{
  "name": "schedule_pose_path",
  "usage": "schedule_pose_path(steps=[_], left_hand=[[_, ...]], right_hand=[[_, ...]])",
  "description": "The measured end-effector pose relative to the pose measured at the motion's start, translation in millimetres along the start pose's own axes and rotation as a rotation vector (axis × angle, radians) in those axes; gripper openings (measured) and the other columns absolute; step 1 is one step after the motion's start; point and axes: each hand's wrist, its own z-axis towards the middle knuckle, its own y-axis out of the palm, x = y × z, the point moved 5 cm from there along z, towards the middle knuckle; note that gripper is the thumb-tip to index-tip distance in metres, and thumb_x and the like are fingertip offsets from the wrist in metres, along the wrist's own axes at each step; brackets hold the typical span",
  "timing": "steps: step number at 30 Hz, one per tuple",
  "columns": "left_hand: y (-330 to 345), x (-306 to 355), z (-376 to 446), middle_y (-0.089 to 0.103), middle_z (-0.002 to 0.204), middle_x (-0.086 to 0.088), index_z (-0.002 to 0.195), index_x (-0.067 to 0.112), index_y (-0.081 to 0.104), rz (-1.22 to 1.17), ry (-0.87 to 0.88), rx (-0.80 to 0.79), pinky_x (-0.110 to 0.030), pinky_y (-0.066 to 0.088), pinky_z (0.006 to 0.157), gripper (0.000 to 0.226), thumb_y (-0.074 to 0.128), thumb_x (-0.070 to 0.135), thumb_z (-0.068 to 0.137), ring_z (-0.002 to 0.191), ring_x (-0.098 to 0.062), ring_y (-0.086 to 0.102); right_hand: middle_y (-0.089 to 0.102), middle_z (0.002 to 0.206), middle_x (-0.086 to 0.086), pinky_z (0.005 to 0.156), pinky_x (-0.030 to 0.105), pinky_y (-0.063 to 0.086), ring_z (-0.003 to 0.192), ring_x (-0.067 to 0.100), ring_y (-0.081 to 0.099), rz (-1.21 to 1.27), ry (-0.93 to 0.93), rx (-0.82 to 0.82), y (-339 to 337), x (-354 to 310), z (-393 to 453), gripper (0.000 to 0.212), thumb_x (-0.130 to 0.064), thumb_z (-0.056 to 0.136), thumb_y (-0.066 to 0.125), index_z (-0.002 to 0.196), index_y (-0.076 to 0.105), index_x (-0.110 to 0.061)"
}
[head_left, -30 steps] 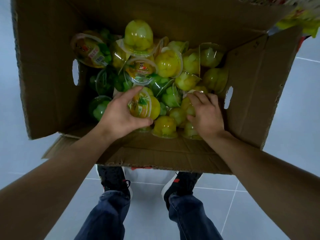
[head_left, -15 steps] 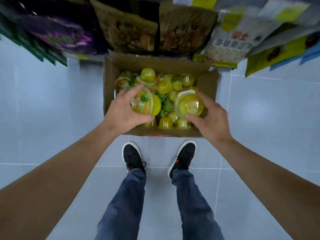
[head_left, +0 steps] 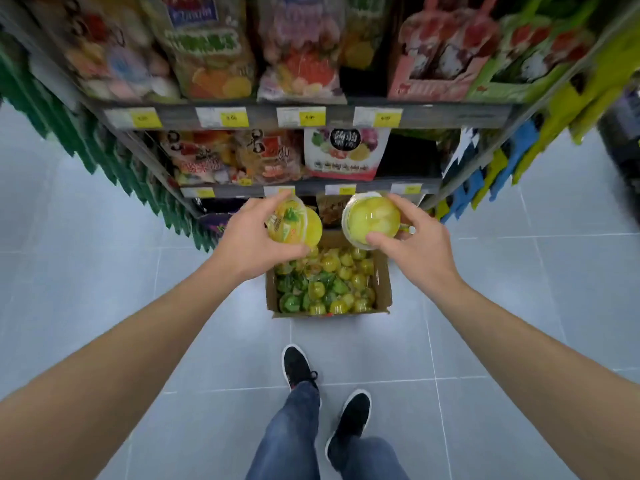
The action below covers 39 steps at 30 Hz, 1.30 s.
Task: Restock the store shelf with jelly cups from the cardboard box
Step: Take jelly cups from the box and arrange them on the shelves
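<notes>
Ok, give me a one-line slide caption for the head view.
Left hand and right hand each hold a jelly cup above the cardboard box, facing the shelf.

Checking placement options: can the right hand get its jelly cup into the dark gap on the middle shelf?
Probably yes. The right hand holds its jelly cup just below the dark gap beside the white bag, with nothing visible between.
</notes>
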Motion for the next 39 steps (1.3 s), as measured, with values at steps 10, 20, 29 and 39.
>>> schedule_pose_path(steps=[10,20,29,39], left_hand=[[-110,180,-98,0.048,0.141,0.007,0.147,0.040,0.039,0.179,0.247,0.261,-0.040,0.046,0.102,0.089,0.085,0.043,0.070,0.128,-0.018,0.047],[-194,304,-144,0.048,0.131,0.011,0.148,0.041,0.038,0.258,0.454,0.488,-0.028,0.039,0.090,0.090,0.083,0.046,0.070,0.116,-0.009,0.045],[-272,385,-113,0.053,0.116,0.017,0.142,0.045,0.044,0.175,0.636,0.600,-0.033,0.051,0.091,0.087,0.085,0.043,0.065,0.105,-0.010,0.056],[-349,488,-37,0.055,0.125,0.009,0.139,0.041,0.052,0.131,0.782,0.668,-0.027,0.048,0.087,0.077,0.075,0.044,0.066,0.111,-0.014,0.055]], right_hand=[[0.058,0.126,-0.014,0.091,0.024,0.048,0.115,0.007,0.054,0.250,-0.218,0.133,-123,-140,-59,0.060,-0.032,0.083,0.078,0.138,0.054,-0.029],[0.068,0.114,-0.011,0.093,0.040,0.056,0.105,0.009,0.065,0.428,-0.412,0.213,-205,-247,-67,0.049,-0.038,0.083,0.076,0.129,0.061,-0.028],[0.070,0.113,-0.012,0.087,0.031,0.056,0.104,0.005,0.065,0.382,-0.627,0.276,-251,-344,-25,0.050,-0.033,0.081,0.077,0.129,0.061,-0.028],[0.073,0.106,-0.005,0.082,0.030,0.058,0.101,0.012,0.069,0.671,-0.741,0.353,-295,-421,42,0.024,-0.023,0.089,0.070,0.112,0.067,-0.028]])
